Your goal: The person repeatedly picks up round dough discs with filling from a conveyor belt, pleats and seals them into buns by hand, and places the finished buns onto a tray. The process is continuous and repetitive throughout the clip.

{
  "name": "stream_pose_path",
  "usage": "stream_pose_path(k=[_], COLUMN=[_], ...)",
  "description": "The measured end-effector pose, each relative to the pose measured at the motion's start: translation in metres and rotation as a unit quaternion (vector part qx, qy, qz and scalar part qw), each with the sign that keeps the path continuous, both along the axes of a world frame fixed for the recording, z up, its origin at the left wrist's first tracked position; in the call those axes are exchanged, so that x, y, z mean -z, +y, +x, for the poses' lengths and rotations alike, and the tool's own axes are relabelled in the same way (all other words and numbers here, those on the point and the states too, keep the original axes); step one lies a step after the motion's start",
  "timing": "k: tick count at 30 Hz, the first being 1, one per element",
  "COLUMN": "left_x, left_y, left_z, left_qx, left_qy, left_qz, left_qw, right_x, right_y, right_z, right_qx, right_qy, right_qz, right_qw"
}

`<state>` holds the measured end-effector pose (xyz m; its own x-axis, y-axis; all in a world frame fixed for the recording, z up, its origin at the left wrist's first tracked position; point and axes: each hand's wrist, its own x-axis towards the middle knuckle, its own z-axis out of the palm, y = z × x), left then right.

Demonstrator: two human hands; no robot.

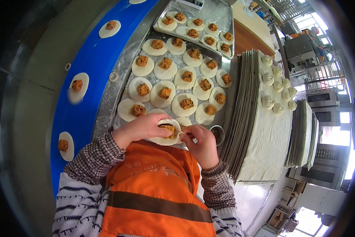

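**Pinched at the edge, with more in reach**

At far left, a smooth blue belt [96, 75] carries thin white dough discs topped with orange-brown filling [110, 26], well apart, probably so each can be lifted singly. Beside it, a grey metal worktop [116, 89] is dusted with flour, likely against sticking. More filled discs [165, 93] lie there in close rows, seemingly to stay handy; others sit on a rimmed silvery metal tray [213, 17] beyond.

The bare left hand [140, 128] cups one white, filled dough disc [164, 141] before the orange apron [153, 177], its thumb against the filling, apparently keeping it seated. The bare right hand [203, 144] pinches that disc's right edge between thumb and fingers, as if gathering the rim. A round metal bowl [217, 134] stands just beside it.

Farther right, a tall stack of thin metal trays [244, 118], covered with white cloth [268, 146], bears round white pleated buns [278, 86] grouped toward its far end, perhaps to save space. A second, lower tray stack [298, 134], steel cabinets [323, 98] and bright windows fill the room behind.
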<state>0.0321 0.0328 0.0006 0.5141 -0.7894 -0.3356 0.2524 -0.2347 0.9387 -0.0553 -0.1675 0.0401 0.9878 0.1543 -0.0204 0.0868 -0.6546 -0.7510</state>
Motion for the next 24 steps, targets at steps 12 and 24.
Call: stream_pose_path(k=[12,24], left_x=[0.001,0.013], left_y=[-0.012,-0.016], left_z=[0.015,0.008], left_qx=[0.166,-0.024], left_qy=[-0.13,0.284], left_qz=[0.06,-0.084], left_qw=[0.976,0.955], right_x=[0.005,0.017], right_y=[0.0,-0.007], right_z=[-0.002,-0.003], right_qx=[0.02,0.085], right_qy=[-0.002,0.013], right_qz=[0.053,0.123], right_qw=[0.998,0.989])
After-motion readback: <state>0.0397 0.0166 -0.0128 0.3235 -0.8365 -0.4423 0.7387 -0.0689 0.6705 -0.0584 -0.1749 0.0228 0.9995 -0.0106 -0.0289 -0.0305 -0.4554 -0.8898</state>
